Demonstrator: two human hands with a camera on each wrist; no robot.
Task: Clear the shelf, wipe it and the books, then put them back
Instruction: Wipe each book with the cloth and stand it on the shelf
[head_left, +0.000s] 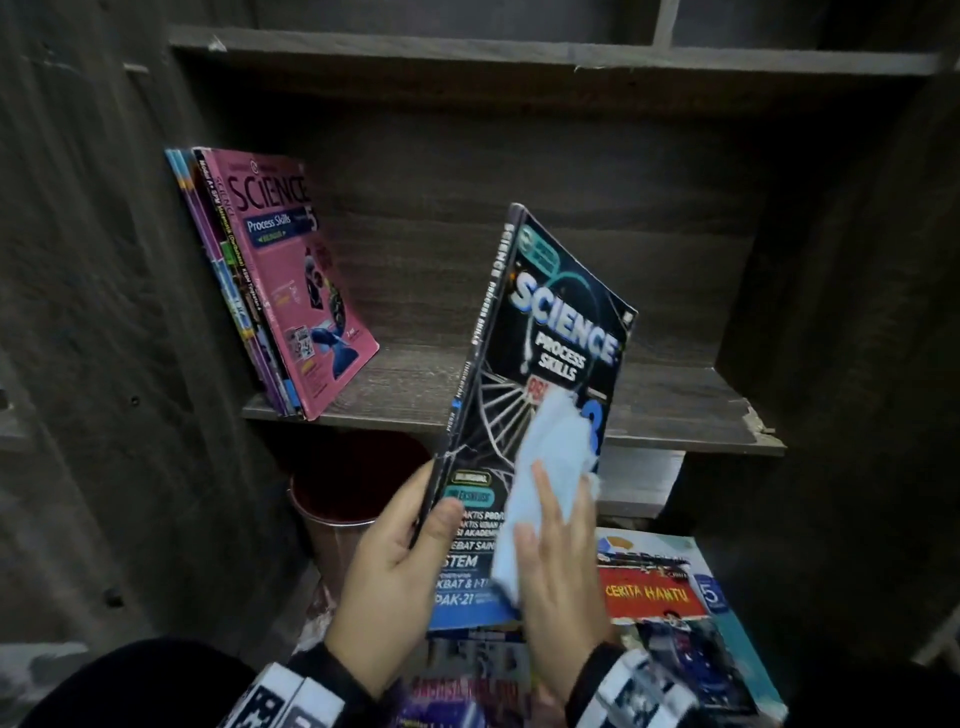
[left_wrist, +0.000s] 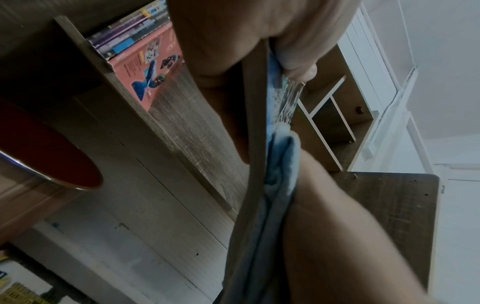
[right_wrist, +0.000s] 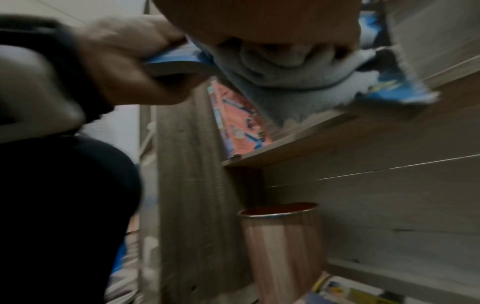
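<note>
On the dark wood-grain shelf (head_left: 649, 405), at its left end, a small row of thin paperbacks leans against the side wall; the outermost is a glossy pink Science book (head_left: 306, 275), and behind it perhaps four or five spines show, too tightly packed to count surely. Below the shelf stands one round copper-coloured bin (head_left: 337, 504) with a red inside. In front of the shelf the left hand (head_left: 389, 582) grips the lower spine edge of one black Science Process Skills book (head_left: 550, 374), thumb on the cover, fingers curled behind, holding it tilted. The right hand (head_left: 561, 577) lies flat, fingers straight and slightly spread, pressing a soft pale blue cloth (head_left: 545, 467) against that cover. Beneath the hands, several more books (head_left: 675, 597) lie in a loose pile.
</note>
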